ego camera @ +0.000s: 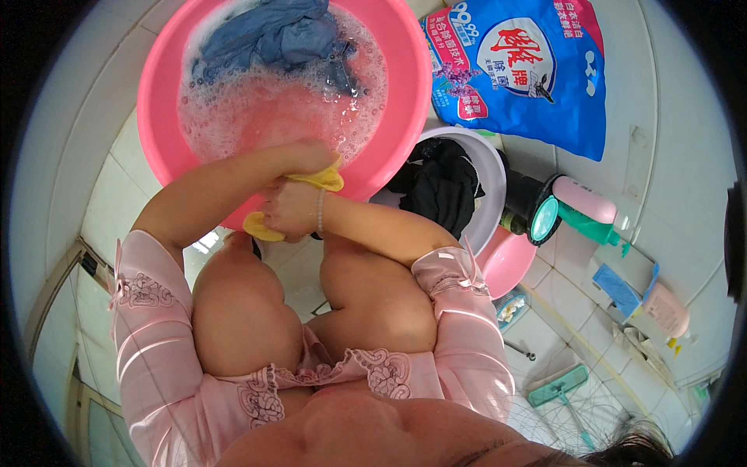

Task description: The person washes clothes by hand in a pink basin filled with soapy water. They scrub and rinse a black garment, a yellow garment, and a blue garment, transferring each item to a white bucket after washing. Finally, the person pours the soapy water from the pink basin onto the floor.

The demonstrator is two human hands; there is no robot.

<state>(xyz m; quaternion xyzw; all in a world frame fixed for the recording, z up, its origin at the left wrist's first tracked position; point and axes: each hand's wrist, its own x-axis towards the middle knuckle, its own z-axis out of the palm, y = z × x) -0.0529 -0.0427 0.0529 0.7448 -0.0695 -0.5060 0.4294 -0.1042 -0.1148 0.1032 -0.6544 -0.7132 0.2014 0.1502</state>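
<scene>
A yellow cloth is twisted between my two hands over the near rim of a large pink basin. My left hand grips its upper part, with an edge sticking out. Below it, my right hand, a beaded bracelet on the wrist, closes on the lower part, and a yellow end shows past the fingers. The forearms cross close together. A wet blue garment lies in foamy water at the far side of the basin, partly above the suds. Most of the cloth is hidden by my fingers.
Right of the basin, a pale tub holds black clothing. A blue detergent bag stands behind it. A smaller pink basin, a black container, bottles and a green-headed floor tool are farther right, by the tiled wall.
</scene>
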